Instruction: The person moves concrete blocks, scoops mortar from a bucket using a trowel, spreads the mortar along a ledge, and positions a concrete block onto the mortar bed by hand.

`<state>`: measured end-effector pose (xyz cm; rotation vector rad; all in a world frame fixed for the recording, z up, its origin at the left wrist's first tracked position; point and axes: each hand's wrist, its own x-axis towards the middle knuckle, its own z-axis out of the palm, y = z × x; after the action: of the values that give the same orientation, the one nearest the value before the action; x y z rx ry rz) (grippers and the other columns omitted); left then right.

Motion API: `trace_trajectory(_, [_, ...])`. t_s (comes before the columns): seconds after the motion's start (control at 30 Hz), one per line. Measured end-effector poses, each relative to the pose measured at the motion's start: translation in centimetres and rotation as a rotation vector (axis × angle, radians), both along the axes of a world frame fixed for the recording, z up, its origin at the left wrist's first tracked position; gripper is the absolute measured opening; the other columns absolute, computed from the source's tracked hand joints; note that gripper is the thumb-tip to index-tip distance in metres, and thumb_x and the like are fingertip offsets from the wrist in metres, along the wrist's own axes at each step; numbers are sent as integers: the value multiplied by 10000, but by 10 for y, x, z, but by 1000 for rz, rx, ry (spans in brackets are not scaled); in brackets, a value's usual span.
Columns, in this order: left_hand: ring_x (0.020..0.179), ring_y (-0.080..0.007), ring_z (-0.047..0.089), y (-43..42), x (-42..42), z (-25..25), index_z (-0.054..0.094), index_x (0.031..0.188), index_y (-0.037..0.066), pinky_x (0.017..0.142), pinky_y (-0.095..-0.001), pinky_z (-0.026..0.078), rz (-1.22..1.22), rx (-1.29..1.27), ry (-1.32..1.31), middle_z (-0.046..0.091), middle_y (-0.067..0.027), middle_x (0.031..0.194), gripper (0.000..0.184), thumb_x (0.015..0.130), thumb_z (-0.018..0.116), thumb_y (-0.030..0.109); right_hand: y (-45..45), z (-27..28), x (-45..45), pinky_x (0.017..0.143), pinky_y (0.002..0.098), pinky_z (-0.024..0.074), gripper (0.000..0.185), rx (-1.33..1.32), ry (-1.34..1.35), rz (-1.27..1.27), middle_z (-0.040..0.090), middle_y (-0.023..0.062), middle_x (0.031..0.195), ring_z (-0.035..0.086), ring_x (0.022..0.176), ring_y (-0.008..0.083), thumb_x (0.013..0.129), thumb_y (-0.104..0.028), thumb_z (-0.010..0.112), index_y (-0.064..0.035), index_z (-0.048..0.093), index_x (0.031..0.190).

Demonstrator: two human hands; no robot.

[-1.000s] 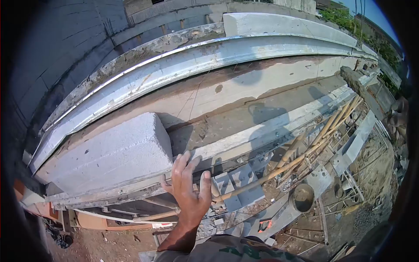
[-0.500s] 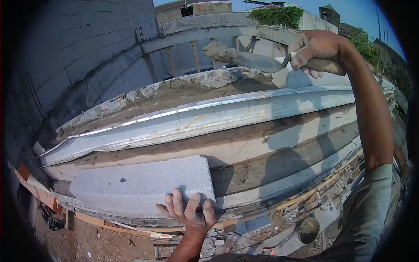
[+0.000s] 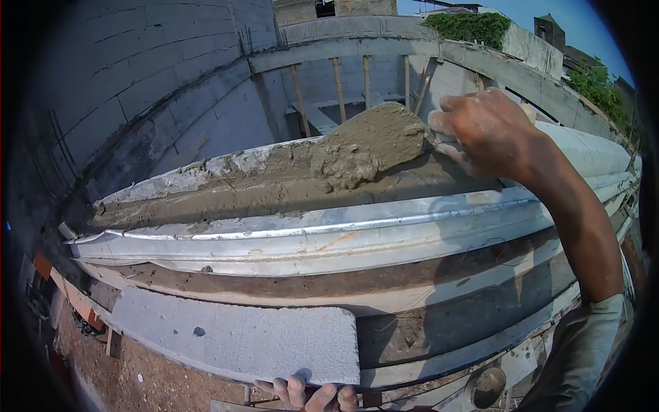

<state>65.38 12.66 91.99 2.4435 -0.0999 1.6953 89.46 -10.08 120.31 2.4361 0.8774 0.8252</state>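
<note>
While left fingers (image 3: 296, 390) spread along the block's edge (image 3: 322, 380), right fingers (image 3: 443, 124) clench the trowel (image 3: 395, 130).

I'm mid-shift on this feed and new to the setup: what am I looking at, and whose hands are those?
There is no machine: these are a person's bare hands, and every picture comes from one camera worn on the head, looking forward and down. The right hand grips a trowel coated in mortar; its handle is mostly hidden. The left hand has its fingers at the near edge of a pale block. Beyond the block runs a long pale rail, with a bed of mortar behind it.
</note>
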Motion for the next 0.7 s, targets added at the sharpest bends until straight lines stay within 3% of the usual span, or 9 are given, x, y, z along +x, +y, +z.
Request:
trace_trajectory(0.07, [1434,-372,167,0,0,2,468,1199,276,1144,-639,-16,4,11,-1,325,-186,1464,327,901,437,407,4,-10,5,772,418,545,233,8,-122,208,665,178,1018,671,922,320,734,-58,677,-7,674,961])
trace_trajectory(0.1, [1434,-372,168,0,1,4,468,1199,275,1144,-639,-15,5,18,-4,325,-186,1464,328,901,437,406,5,-9,4,728,419,549,237,35,-143,241,663,180,943,678,864,318,726,-60,693,-9,666,956])
trace_trajectory(0.3, [1432,-374,172,1,2,8,468,1199,269,1144,-640,-9,6,23,2,328,-186,1461,330,899,437,403,16,-7,5,699,428,539,252,54,116,259,643,175,884,672,810,324,714,-94,732,-21,664,945])
trace_trajectory(0.4, [1431,-375,174,0,2,7,468,1199,266,1144,-640,-6,1,32,9,330,-185,1460,331,898,437,401,26,-5,10,690,431,537,243,294,122,354,633,178,834,670,783,330,708,-100,737,-17,663,925])
trace_trajectory(0.5, [1430,-375,176,0,2,7,468,1199,264,1144,-640,-3,-4,42,7,331,-185,1459,332,898,437,400,37,-12,14,691,434,536,228,153,30,368,632,194,808,670,782,338,720,-89,711,-1,664,924])
trace_trajectory(0.6, [1429,-376,178,2,0,6,468,1199,261,1144,-641,0,-13,53,2,333,-185,1458,333,897,437,398,44,-18,12,688,439,535,211,79,118,293,628,198,837,667,796,338,720,-56,684,14,661,919])
trace_trajectory(0.7, [1428,-377,180,2,-1,5,469,1199,258,1144,-641,3,-13,50,3,334,-185,1456,334,896,436,396,41,-20,10,690,431,538,207,229,-4,341,630,191,849,670,791,329,716,-21,657,23,666,918])
